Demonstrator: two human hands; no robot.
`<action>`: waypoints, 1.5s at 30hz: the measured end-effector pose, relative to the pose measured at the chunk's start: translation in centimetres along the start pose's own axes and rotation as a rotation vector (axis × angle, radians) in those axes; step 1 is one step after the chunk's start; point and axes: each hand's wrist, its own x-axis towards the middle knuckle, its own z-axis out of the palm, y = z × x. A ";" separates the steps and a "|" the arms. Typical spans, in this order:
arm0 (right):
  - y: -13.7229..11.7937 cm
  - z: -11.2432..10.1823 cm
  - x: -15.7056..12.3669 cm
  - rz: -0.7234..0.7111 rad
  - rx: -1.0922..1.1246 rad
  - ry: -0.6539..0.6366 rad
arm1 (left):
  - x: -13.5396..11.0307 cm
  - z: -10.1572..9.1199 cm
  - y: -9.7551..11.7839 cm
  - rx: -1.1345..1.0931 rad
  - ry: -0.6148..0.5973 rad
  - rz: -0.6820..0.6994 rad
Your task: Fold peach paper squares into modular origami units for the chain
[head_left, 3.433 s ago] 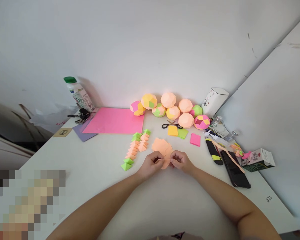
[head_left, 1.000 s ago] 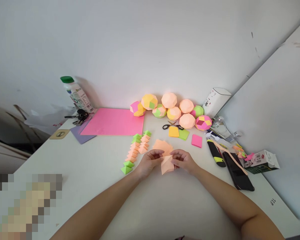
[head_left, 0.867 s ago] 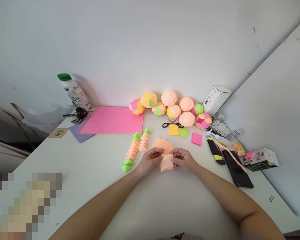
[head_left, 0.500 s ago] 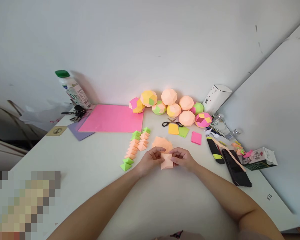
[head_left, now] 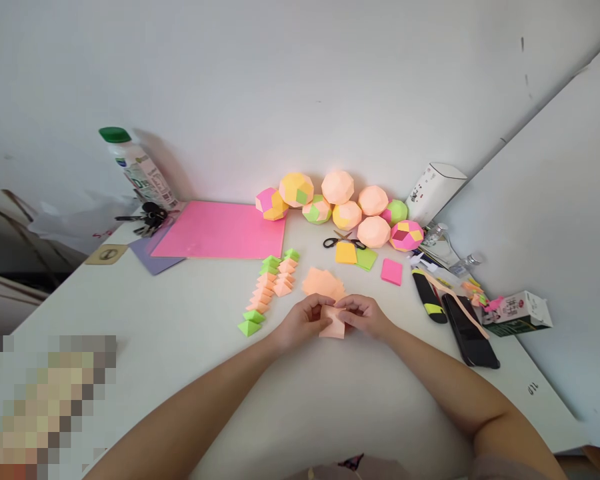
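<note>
Both hands meet over the middle of the white table point(head_left: 180, 333). My left hand point(head_left: 303, 321) and my right hand point(head_left: 366, 315) each pinch an edge of a small peach paper square point(head_left: 334, 324), fingers closed on it. Just behind the hands lies a loose pile of peach paper squares point(head_left: 323, 283). To the left runs a double row of folded peach and green paper units point(head_left: 269, 288).
Several paper polyhedron balls point(head_left: 347, 207) line the wall, with scissors point(head_left: 341, 241) and yellow, green and pink note pads point(head_left: 367, 261) in front. A pink sheet point(head_left: 220, 230), keys and a bottle point(head_left: 137, 170) sit left. A phone point(head_left: 467, 328), marker and carton point(head_left: 517, 313) lie right.
The peach paper went from a bunched fold to a more open sheet, then was folded smaller between my fingers. The view tilted slightly; the hands stayed in place.
</note>
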 end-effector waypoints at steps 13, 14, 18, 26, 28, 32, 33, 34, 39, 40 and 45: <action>-0.9 0.2 -0.1 0.072 0.159 0.001 | 0.2 -0.1 0.1 -0.042 0.015 -0.023; -0.9 0.2 -0.1 0.074 0.158 -0.006 | 0.1 0.0 0.1 -0.039 0.006 -0.027; -0.6 0.1 -0.1 0.062 0.102 -0.024 | 0.0 0.1 -0.1 -0.013 0.014 -0.027; -0.5 0.2 -0.1 -0.013 0.004 -0.020 | 0.0 0.0 -0.3 0.008 0.035 0.018; -0.5 0.2 -0.1 -0.026 -0.007 -0.020 | 0.0 -0.1 -0.3 0.024 0.043 0.018; -0.4 0.2 -0.1 -0.042 -0.037 -0.013 | 0.0 -0.1 -0.3 0.034 0.047 0.008; -0.4 0.2 -0.1 -0.047 -0.045 -0.012 | 0.0 0.0 -0.2 0.031 0.046 0.006; -0.4 0.2 -0.1 -0.054 -0.053 -0.011 | 0.0 0.0 -0.2 0.031 0.044 0.003; -0.1 0.1 0.0 -0.102 -0.050 -0.034 | 0.0 0.0 0.1 0.044 0.039 -0.003; -0.1 0.1 0.0 -0.106 -0.039 -0.046 | -0.1 0.0 0.2 0.046 0.040 -0.002; -0.3 0.3 -0.1 -0.076 -0.008 -0.041 | 0.0 0.0 0.3 0.039 0.039 0.009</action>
